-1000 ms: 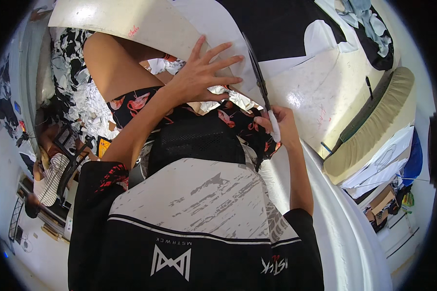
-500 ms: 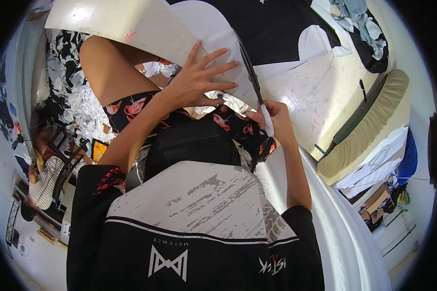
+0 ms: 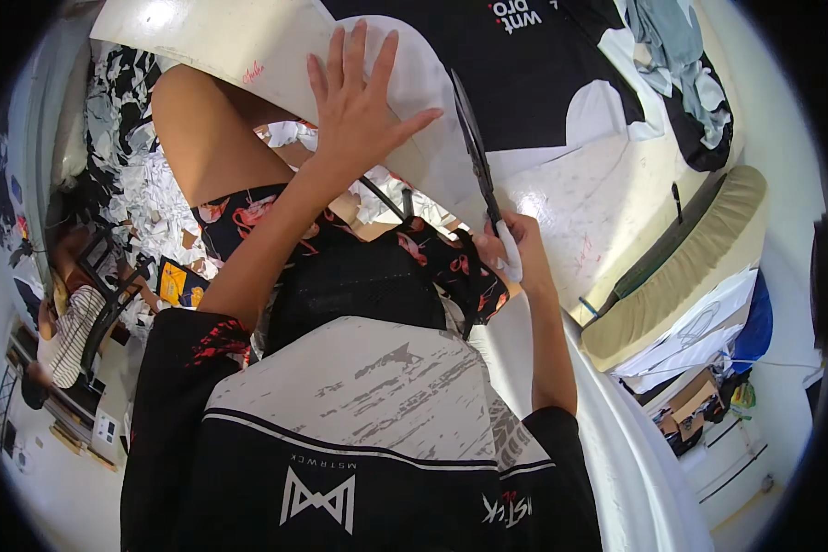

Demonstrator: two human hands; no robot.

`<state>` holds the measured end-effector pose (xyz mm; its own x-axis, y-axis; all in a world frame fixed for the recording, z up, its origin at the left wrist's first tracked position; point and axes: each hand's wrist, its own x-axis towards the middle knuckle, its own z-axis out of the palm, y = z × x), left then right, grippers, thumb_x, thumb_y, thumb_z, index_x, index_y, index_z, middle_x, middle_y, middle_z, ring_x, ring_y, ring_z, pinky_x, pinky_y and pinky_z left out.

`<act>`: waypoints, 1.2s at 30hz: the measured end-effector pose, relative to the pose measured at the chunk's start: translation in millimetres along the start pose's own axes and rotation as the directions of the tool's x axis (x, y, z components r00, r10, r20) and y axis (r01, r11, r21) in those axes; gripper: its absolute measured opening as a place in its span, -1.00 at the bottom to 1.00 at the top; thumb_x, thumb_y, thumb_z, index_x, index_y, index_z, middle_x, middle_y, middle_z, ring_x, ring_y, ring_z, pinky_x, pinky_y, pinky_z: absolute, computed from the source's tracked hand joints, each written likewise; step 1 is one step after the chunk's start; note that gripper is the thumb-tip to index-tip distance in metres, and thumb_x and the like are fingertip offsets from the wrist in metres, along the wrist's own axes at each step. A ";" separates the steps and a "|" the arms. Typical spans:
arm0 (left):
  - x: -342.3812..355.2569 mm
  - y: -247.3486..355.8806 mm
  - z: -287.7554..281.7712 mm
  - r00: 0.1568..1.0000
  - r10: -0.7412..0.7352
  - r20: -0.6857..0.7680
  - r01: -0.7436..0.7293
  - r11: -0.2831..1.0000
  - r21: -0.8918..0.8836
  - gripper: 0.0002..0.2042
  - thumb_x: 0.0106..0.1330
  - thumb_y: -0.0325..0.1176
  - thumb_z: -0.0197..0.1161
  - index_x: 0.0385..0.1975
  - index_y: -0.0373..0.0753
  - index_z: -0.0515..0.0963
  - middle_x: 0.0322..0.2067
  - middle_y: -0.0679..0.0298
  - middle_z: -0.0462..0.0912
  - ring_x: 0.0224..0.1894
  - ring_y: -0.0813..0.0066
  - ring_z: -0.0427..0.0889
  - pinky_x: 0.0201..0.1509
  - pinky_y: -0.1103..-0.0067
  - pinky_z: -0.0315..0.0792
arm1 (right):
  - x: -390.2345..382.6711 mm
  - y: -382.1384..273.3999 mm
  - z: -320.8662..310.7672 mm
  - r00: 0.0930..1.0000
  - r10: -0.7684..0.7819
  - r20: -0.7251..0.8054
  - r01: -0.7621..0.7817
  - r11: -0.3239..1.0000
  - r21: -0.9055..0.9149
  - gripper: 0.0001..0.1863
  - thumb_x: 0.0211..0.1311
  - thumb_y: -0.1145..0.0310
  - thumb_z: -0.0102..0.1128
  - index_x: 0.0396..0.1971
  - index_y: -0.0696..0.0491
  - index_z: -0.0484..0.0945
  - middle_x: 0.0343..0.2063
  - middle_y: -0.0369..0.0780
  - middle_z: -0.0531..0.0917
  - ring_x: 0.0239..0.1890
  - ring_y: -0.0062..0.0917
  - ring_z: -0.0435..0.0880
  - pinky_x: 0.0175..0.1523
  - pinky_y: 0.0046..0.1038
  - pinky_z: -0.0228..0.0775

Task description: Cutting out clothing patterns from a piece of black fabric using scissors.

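Observation:
My left hand [image 3: 354,115] lies palm down with its fingers spread, over the rounded white fabric [image 3: 419,55] and the pale tabletop beside it. Just right of that fabric's curved edge, a pair of long dark scissors [image 3: 474,143] points away from me. Its handle is wrapped in white, and my right hand [image 3: 527,247] is closed round it. The blades look close together, next to a black fabric piece [image 3: 524,92] with white parts. Whether they touch any cloth, I cannot tell.
The pale table [image 3: 561,202] curves round my lap. A long beige padded cover [image 3: 699,262] sits at its right edge, below a heap of grey fabric [image 3: 676,64]. White scraps [image 3: 161,198] cover the floor at left, where another person [image 3: 69,336] sits.
My left hand has moved forward and turned, its fingers now pointing away from me. My right hand still grips the scissors. The whole view has shifted slightly.

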<state>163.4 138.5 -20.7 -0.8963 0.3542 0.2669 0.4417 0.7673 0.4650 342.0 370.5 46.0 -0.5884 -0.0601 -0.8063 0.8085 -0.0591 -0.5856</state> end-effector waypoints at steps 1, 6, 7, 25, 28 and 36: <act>1.5 -0.9 2.0 1.000 -0.007 -0.011 0.007 1.000 0.001 -0.04 0.04 0.33 0.43 0.41 -0.11 0.35 0.49 -0.04 0.09 0.55 -0.18 -0.05 0.46 -0.26 -0.18 | 1.5 -1.1 3.0 0.999 -0.023 -0.026 0.023 0.999 -0.027 -0.69 0.15 0.38 0.53 -0.54 0.08 0.48 -0.72 -0.41 0.45 -0.70 -0.76 0.39 -0.59 -0.63 0.19; -2.0 -3.8 5.2 0.999 -0.014 0.050 0.014 1.000 0.008 0.02 0.00 0.41 0.40 0.39 -0.18 0.36 0.48 -0.07 0.10 0.55 -0.15 -0.05 0.47 -0.24 -0.23 | 12.7 -9.5 6.7 0.997 -0.057 -0.054 0.056 0.998 -0.025 -0.64 0.10 0.31 0.61 -0.55 0.06 0.49 -0.71 -0.44 0.44 -0.71 -0.80 0.34 -0.61 -0.66 0.15; -2.3 -3.9 5.7 0.999 -0.021 0.050 0.020 1.000 0.007 0.02 0.00 0.41 0.40 0.39 -0.18 0.36 0.48 -0.07 0.10 0.55 -0.15 -0.05 0.47 -0.24 -0.23 | 14.0 -11.4 5.6 0.998 -0.047 -0.046 0.046 0.998 -0.033 -0.67 0.13 0.35 0.56 -0.54 0.06 0.49 -0.71 -0.42 0.47 -0.68 -0.78 0.40 -0.57 -0.66 0.17; -5.1 -6.8 5.4 0.998 -0.024 0.053 0.024 1.000 0.012 0.07 -0.06 0.48 0.40 0.41 -0.14 0.34 0.48 -0.04 0.11 0.57 -0.11 -0.08 0.51 -0.20 -0.29 | 21.8 -16.0 -22.2 0.999 -0.039 -0.019 0.033 0.970 -0.241 -0.68 0.04 0.44 0.62 -0.55 0.07 0.51 -0.69 -0.44 0.49 -0.66 -0.81 0.41 -0.55 -0.69 0.15; -5.6 -5.8 2.5 0.998 -0.028 0.057 0.027 1.000 0.014 0.07 -0.07 0.46 0.42 0.41 -0.14 0.34 0.48 -0.04 0.10 0.57 -0.12 -0.07 0.51 -0.19 -0.30 | 23.9 -22.1 -21.7 0.998 -0.050 0.033 0.056 0.976 -0.209 -0.71 0.07 0.47 0.57 -0.53 0.07 0.51 -0.65 -0.42 0.50 -0.62 -0.79 0.43 -0.51 -0.68 0.20; -5.2 -3.5 -3.7 0.995 -0.052 0.084 0.053 0.999 -0.014 0.07 -0.06 0.42 0.44 0.41 -0.18 0.33 0.50 -0.05 0.08 0.57 -0.12 -0.08 0.50 -0.21 -0.28 | 41.4 -51.0 -9.3 0.994 -0.067 0.088 0.081 0.982 -0.168 -0.72 0.10 0.47 0.52 -0.53 0.07 0.48 -0.61 -0.40 0.51 -0.59 -0.77 0.44 -0.47 -0.65 0.25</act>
<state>166.6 132.0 -20.5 -0.9180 0.3577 0.1711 0.3942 0.7775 0.4900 276.5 380.3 41.7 -0.6400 -0.1430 -0.7549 0.7487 0.1045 -0.6546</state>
